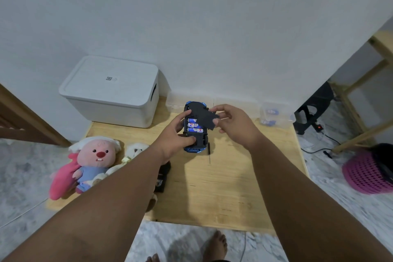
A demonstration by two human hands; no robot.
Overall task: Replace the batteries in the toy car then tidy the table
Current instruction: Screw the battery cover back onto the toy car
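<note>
The blue toy car (pixel 194 148) lies upside down at the middle of the wooden table (pixel 229 178), its black underside up. Its battery compartment is open and blue-and-white batteries (pixel 194 128) show inside. My left hand (pixel 176 134) grips the car's left side. My right hand (pixel 235 124) pinches the black battery cover (pixel 205 119), which is tilted over the compartment's upper right part. A thin black screwdriver (pixel 209 152) lies on the table just right of the car.
A white lidded storage box (pixel 110 91) stands at the back left. A pink plush (pixel 91 164) and a white plush (pixel 136 150) lie at the left edge beside a black object (pixel 163 178). Clear plastic containers (pixel 274 116) sit at the back right. A pink basket (pixel 365 174) is on the floor.
</note>
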